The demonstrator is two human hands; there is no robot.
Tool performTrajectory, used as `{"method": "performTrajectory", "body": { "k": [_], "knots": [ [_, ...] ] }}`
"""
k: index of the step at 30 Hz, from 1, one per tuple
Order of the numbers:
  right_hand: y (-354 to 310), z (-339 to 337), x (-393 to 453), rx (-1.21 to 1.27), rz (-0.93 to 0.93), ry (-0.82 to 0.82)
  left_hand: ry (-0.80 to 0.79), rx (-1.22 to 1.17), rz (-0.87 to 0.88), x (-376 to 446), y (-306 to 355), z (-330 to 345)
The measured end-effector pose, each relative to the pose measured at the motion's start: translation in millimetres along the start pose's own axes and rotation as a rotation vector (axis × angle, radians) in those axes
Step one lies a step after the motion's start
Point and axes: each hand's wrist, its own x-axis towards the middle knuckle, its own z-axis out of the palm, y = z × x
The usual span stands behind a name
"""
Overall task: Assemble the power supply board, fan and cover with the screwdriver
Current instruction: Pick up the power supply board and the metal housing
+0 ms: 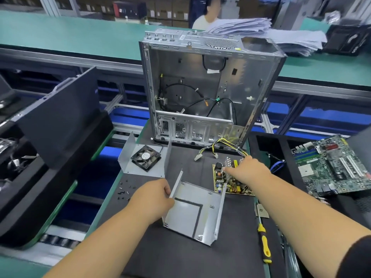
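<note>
Left hand (158, 194) gripping tray (193, 212) wall, steadying it for loading. Right hand (246, 168) curled on board (232, 182) just right of tray, likely for lifting. Fan (146, 157) in cover (140, 157) behind; screwdriver (263, 237) idle at right, screws (125, 190) left.

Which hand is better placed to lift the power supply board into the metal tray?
Right. The right hand already rests on the power supply board; the left hand grips the metal tray wall, steadying it.
</note>
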Motion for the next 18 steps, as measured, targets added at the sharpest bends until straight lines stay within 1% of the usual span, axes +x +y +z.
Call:
{"method": "performTrajectory", "body": {
  "k": [3, 6, 8, 10, 13, 18],
  "knots": [
    [-3.4, 4.8, 0.0, -0.096, 0.029, -0.076, -0.054, 0.004, -0.025, -7.6, -1.2, 1.9],
    [-6.1, 8.1, -1.0, -0.149, 0.018, -0.042, -0.071, -0.016, -0.057, -6.5, 3.2, 2.3],
    [-5.5, 7.2, -2.5, -0.121, 0.004, 0.011, -0.049, -0.04, -0.072, -2.2, 9.2, 1.7],
    [-2.8, 4.4, -5.7, -0.082, -0.019, 0.025, -0.024, -0.036, -0.065, 3.0, 15.1, 1.3],
    [3.9, -5.3, -8.9, -0.03, -0.041, 0.04, -0.009, 0.063, -0.026, 8.5, 19.4, 1.1],
    [14.4, -36.2, -9.1, 0.012, -0.05, 0.059, -0.067, 0.041, -0.015, 10.3, 20.0, 1.8]
  ]
}}
